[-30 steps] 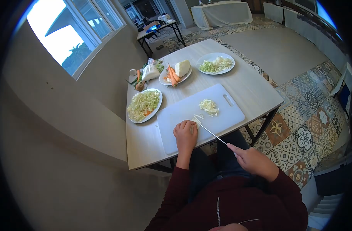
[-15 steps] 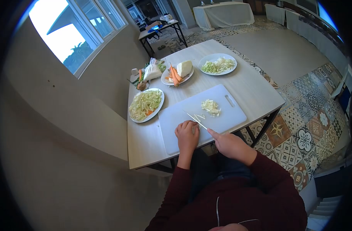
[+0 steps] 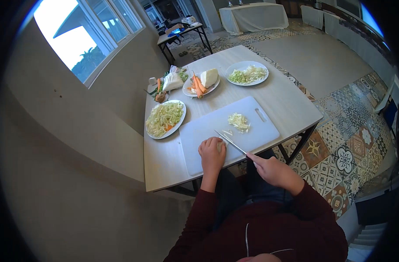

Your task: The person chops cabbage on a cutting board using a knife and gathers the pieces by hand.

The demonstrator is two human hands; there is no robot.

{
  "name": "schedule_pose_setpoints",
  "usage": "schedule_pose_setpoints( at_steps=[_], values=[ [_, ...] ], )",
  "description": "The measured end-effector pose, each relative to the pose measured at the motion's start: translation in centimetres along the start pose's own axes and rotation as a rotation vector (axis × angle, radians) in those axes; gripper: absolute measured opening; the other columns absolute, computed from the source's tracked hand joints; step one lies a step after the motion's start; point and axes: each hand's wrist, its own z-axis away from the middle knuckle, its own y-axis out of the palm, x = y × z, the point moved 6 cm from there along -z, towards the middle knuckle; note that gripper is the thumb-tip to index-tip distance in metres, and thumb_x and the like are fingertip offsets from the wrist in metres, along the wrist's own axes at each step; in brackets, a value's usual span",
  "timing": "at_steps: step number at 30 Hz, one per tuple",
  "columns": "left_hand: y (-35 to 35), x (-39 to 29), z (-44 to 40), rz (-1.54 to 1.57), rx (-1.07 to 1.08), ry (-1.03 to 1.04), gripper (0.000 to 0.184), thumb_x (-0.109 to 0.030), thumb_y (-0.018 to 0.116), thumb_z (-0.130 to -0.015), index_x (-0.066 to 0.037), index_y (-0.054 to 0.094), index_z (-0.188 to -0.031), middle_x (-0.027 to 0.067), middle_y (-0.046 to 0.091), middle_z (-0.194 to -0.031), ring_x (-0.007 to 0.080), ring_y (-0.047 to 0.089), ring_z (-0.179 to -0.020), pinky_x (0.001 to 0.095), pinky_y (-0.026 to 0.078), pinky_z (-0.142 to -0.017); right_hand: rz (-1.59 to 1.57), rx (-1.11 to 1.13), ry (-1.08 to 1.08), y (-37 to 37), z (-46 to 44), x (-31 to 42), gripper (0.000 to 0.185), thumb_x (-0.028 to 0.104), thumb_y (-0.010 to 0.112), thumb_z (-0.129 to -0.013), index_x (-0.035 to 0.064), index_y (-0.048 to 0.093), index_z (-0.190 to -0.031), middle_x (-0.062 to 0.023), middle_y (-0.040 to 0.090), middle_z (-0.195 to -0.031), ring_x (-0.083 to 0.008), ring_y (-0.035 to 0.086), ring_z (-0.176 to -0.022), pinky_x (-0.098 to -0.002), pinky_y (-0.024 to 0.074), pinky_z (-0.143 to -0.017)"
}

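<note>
My right hand [image 3: 275,171] is wrapped round the handle of a kitchen knife [image 3: 231,142]. Its blade slants up and left over the white cutting board [image 3: 199,144], with the tip close to my left fingers. On the board's near side, my left hand [image 3: 212,153] is curled over a piece of cabbage, mostly hidden under the fingers. A few pale cabbage slivers [image 3: 227,132] lie by the blade. Farther up the board sits a small heap of chopped cabbage [image 3: 238,122].
Left of the board is a plate [image 3: 182,120] of shredded cabbage with some carrot. Behind stand a plate with carrots [image 3: 198,85] and a cabbage chunk [image 3: 209,77], and another plate [image 3: 246,83] of shredded cabbage. A white bag [image 3: 172,81] and vegetables lie at the table's far left.
My right hand has drawn the knife back toward the lower right, so more blade shows. My left hand stays in place on the board.
</note>
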Motion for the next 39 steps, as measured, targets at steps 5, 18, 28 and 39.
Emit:
schedule_pose_setpoints(
  at_steps=[5,18,28,39],
  values=[
    [0.5,0.5,0.2,0.068,-0.06,0.055,0.011,-0.013,0.07,-0.08,-0.009,0.069,-0.09,0.0046,0.067,-0.1,0.0273,0.058,-0.105,0.0437,0.038,-0.098,-0.072,-0.044,0.009,-0.3,0.2,-0.5,0.045,0.016,0.051,-0.097,0.0126,0.05,-0.141,-0.0278,0.061,-0.069,-0.045,0.062,-0.063,-0.0524,0.0513,-0.063],
    [-0.1,0.1,0.2,0.051,-0.07,0.031,0.009,-0.013,0.071,-0.079,-0.009,0.071,-0.087,0.0048,0.067,-0.1,0.0273,0.059,-0.103,0.0432,0.041,-0.096,-0.06,-0.072,-0.027,0.6,-0.1,-0.7,0.048,0.016,0.051,-0.097,0.0179,0.049,-0.144,-0.0248,0.061,-0.066,-0.0433,0.061,-0.061,-0.0516,0.0507,-0.06],
    [0.0,0.2,0.1,0.014,-0.063,0.031,0.01,-0.014,0.071,-0.079,-0.011,0.071,-0.089,0.0045,0.07,-0.101,0.0264,0.061,-0.104,0.0426,0.042,-0.095,-0.11,-0.068,-0.055,0.2,1.9,-2.2,0.049,0.015,0.052,-0.098,0.0216,0.048,-0.146,-0.0194,0.055,-0.06,-0.0347,0.057,-0.051,-0.042,0.0467,-0.054],
    [0.1,0.5,0.3,0.047,-0.086,0.007,0.008,-0.013,0.073,-0.078,-0.01,0.072,-0.086,0.0042,0.066,-0.1,0.0271,0.058,-0.104,0.0429,0.041,-0.096,-0.06,0.015,0.044,-2.0,3.4,-0.6,0.044,0.019,0.054,-0.097,0.0194,0.054,-0.14,-0.0242,0.062,-0.068,-0.0421,0.061,-0.06,-0.048,0.0519,-0.062]
  ],
)
